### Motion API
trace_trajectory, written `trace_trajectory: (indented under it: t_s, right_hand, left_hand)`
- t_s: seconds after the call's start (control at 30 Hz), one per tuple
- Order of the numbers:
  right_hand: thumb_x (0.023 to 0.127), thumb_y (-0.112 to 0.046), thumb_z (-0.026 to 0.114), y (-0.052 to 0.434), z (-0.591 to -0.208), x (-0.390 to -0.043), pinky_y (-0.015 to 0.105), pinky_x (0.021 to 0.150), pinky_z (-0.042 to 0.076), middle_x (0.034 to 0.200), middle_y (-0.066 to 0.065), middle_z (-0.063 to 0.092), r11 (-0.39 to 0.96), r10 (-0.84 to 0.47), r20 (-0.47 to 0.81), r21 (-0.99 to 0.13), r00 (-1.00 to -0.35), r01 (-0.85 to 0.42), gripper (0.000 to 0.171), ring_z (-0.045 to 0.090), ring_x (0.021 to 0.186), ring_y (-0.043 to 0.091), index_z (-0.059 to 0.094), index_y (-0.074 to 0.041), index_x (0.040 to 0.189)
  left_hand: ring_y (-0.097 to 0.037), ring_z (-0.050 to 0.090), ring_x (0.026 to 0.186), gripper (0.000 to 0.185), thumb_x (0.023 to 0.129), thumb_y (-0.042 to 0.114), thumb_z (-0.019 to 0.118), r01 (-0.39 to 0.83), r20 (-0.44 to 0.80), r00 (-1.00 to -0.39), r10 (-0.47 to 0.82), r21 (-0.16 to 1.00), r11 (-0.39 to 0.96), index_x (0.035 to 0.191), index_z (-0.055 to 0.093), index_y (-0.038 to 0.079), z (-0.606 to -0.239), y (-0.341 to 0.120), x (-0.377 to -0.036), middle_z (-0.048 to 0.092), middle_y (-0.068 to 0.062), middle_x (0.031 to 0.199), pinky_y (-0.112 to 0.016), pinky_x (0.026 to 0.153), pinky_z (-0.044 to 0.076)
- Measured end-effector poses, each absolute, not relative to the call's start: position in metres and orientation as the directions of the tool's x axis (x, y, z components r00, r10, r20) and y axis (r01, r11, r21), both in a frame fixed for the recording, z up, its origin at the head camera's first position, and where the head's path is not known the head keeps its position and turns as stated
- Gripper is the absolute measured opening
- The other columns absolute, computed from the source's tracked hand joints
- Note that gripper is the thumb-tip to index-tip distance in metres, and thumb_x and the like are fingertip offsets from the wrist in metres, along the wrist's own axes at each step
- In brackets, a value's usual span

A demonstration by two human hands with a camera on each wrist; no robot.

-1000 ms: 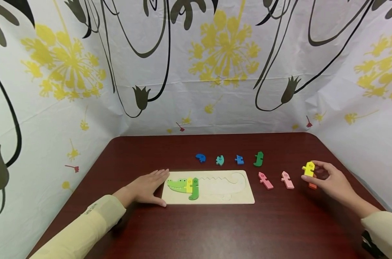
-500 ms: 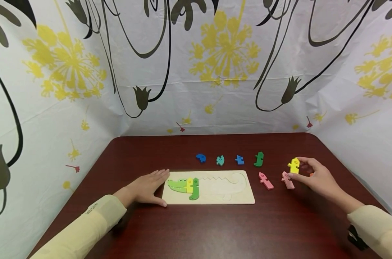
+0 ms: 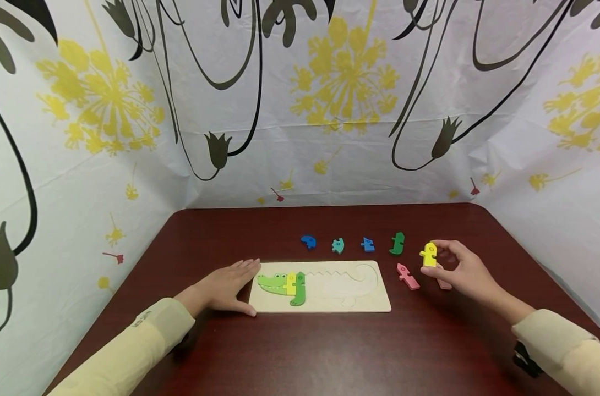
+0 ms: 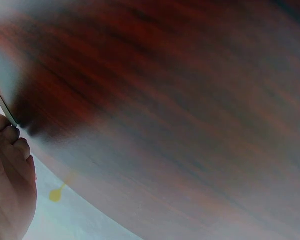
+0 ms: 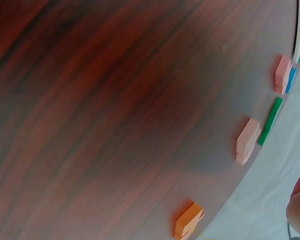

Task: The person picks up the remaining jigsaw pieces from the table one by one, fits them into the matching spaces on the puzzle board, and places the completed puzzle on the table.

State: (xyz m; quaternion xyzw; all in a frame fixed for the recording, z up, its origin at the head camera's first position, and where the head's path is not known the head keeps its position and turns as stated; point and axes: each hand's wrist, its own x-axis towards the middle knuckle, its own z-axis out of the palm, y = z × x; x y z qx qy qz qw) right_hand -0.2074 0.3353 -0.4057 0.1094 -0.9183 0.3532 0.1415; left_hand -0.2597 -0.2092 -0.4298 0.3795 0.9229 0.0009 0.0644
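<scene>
The right hand (image 3: 465, 270) pinches a yellow piece (image 3: 429, 254) upright, lifted above the table (image 3: 330, 352), at 3 o'clock of the board (image 3: 325, 305) (2 pink pieces (image 3: 407, 276) beneath). The left hand (image 3: 225, 287) lies flat, fingers straight, touching the board's 9 o'clock edge.

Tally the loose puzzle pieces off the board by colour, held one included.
Blue: 2
Teal: 1
Dark green: 1
Pink: 2
Orange: 1, shows only in the right wrist view
Yellow: 1, pinched in the right hand
Total: 8
</scene>
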Motion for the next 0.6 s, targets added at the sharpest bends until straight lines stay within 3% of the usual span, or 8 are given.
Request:
trace_trajectory:
  t_s: [0.3,0.43,0.6]
  right_hand:
    - [0.082,-0.034,0.080,0.315,-0.407,-0.215,0.025,0.059,0.051,0.113,0.011,0.054,0.685,-0.126,0.304,-0.662,-0.944,-0.305,0.065,0.052,0.093,0.027,0.051,-0.006,0.133]
    - [0.081,-0.036,0.080,0.305,-0.408,-0.219,0.023,0.069,0.050,0.112,0.009,0.055,0.699,-0.127,0.305,-0.647,-0.944,-0.303,0.064,0.050,0.097,0.025,0.053,-0.007,0.131]
    - [0.081,-0.036,0.081,0.294,-0.409,-0.222,0.039,0.076,0.051,0.113,0.009,0.055,0.698,-0.144,0.307,-0.642,-0.941,-0.317,0.066,0.051,0.098,0.027,0.053,-0.005,0.131]
  left_hand:
    - [-0.024,0.015,0.146,0.115,0.077,0.085,0.043,0.704,-0.116,-0.701,0.703,0.043,0.709,0.156,0.018,0.006,-0.433,-0.210,-0.260,0.016,-0.009,0.161,-0.040,0.116,0.021]
    - [-0.024,0.014,0.146,0.115,0.077,0.085,0.043,0.703,-0.120,-0.702,0.702,0.045,0.710,0.156,0.017,0.006,-0.433,-0.210,-0.261,0.015,-0.008,0.161,-0.040,0.116,0.020]
    - [-0.024,0.014,0.146,0.115,0.077,0.085,0.042,0.703,-0.123,-0.702,0.701,0.037,0.710,0.156,0.017,0.006,-0.433,-0.210,-0.261,0.015,-0.009,0.161,-0.040,0.116,0.020]
